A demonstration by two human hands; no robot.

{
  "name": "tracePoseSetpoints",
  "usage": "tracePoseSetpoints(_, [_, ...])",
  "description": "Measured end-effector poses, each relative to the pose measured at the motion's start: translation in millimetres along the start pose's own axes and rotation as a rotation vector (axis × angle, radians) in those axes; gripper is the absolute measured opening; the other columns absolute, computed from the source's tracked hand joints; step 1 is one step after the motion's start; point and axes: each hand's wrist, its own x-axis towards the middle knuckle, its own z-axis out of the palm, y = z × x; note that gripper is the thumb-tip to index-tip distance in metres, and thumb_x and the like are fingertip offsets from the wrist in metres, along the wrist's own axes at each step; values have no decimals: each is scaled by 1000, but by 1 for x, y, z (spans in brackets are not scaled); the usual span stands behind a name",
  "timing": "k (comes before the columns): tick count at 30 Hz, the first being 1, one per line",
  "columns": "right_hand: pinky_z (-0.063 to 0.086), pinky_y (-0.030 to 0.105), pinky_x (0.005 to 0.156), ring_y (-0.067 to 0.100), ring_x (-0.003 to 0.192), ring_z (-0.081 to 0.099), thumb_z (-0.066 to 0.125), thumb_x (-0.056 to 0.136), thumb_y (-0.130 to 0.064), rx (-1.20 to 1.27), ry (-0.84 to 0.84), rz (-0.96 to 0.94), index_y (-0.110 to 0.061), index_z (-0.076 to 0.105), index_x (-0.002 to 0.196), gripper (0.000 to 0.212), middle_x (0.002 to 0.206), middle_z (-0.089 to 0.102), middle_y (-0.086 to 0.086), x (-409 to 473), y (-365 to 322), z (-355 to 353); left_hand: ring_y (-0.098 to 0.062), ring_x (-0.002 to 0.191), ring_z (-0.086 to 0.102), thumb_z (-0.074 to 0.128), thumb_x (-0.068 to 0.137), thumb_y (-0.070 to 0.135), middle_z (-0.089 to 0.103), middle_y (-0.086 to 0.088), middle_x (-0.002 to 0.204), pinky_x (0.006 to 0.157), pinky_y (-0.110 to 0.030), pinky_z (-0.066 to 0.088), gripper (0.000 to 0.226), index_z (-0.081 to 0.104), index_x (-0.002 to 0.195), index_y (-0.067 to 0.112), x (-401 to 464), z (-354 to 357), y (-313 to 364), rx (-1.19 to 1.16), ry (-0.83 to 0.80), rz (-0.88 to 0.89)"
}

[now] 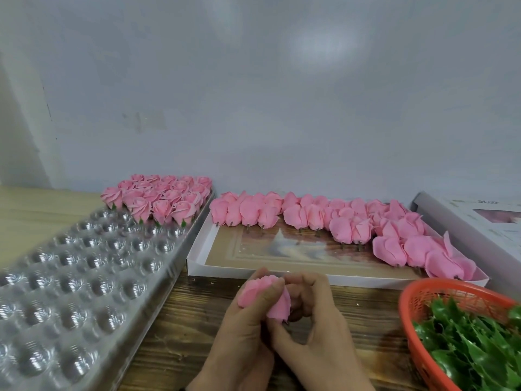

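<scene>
Two sets of fingers (270,290) are clamping one pink rose head (280,307) at the near centre of the scene, just above the bench (174,334). The left hand (242,331) is wrapping its fingers over the top and near side of the bloom, and the fingertips are pressing into the petals. The right hand (318,331) is pinching the base of the bloom. Its thumb is touching the underside, where a small dark stub is showing, and its other fingers are curling behind the petals. The bloom is tilting, with its top toward the far left and its base toward the near right. The two hands are touching each other below the bloom.

Just beyond the hands, a shallow white box (197,258) is lying flat on the bench. Loose rose heads (352,224) with short dark stubs are crowding its far edge and right side, and its printed floor is showing at the near left.

To the left, a clear plastic tray (84,277) is running from the near left corner toward the far wall, and its right edge is sitting just beside the box. Rows of round cavities are covering it. Upright roses (158,198) with green bases are filling the cavities at its far end.

At the near right, an orange basket (408,300) is holding a heap of green leaf pieces (473,348). At the far right, a white carton (479,218) is lying partly out of view. A pale grey wall (253,94) is closing off the far side of the bench.
</scene>
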Motion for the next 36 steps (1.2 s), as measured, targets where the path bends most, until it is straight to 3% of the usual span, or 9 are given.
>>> tracePoseSetpoints(3, [46,12,61,6,67,63,62,55,-41,68,11,34,-53,42,84,37,87,69,-12,1,2,1,-30,78,66,69,55,6,68,-24,96,62,-39,58,56,57,109,8,4,-2,0,-56,94,32])
tracePoseSetpoints(9, [47,20,60,10,65,60,72,48,-40,121,-32,129,-29,45,88,50,88,66,-8,2,9,1,-23,58,67,65,57,5,67,-16,67,46,-32,54,54,57,110,9,1,1,3,-60,112,93])
tracePoseSetpoints(14, [41,15,54,6,53,52,73,70,-5,154,-144,202,-10,56,78,20,59,61,3,1,7,-3,-24,60,68,67,55,5,67,-19,70,49,-31,55,58,58,112,8,0,-1,2,-28,95,89])
tracePoseSetpoints(18, [37,12,45,7,41,52,64,84,-4,260,-269,267,-9,56,69,17,47,59,4,2,-3,-11,-20,63,69,66,57,10,63,-10,60,50,-28,55,55,58,111,10,-1,0,4,5,58,126])
tracePoseSetpoints(21, [43,15,56,7,53,54,69,80,-6,243,-258,238,-13,62,81,10,59,62,4,2,-5,-9,-20,62,68,66,59,9,63,-11,60,51,-31,56,51,59,110,10,0,-2,6,4,62,151])
tracePoseSetpoints(23, [47,22,63,8,61,55,75,71,-10,222,-220,225,-15,61,87,22,69,63,7,0,-2,-6,-20,64,69,66,60,9,61,-9,58,52,-33,57,50,60,109,10,2,-4,5,14,71,166])
tracePoseSetpoints(28, [41,14,56,5,53,52,73,76,-9,247,-215,269,-13,65,73,10,53,59,-4,3,-1,-8,-22,61,67,69,56,13,62,-10,59,55,-36,54,56,59,111,13,4,-6,3,75,37,160])
tracePoseSetpoints(32, [44,20,64,8,62,54,67,83,-18,234,-227,235,-18,71,80,5,65,62,4,2,-2,-7,-20,49,55,74,55,18,59,-12,57,48,-27,45,53,64,107,20,3,-7,10,230,27,229])
tracePoseSetpoints(36, [39,14,57,4,59,49,67,80,-10,177,47,112,-18,61,70,14,65,58,2,2,3,-9,-12,52,52,81,64,16,55,-3,60,52,-22,48,69,51,122,39,3,-12,17,789,18,530])
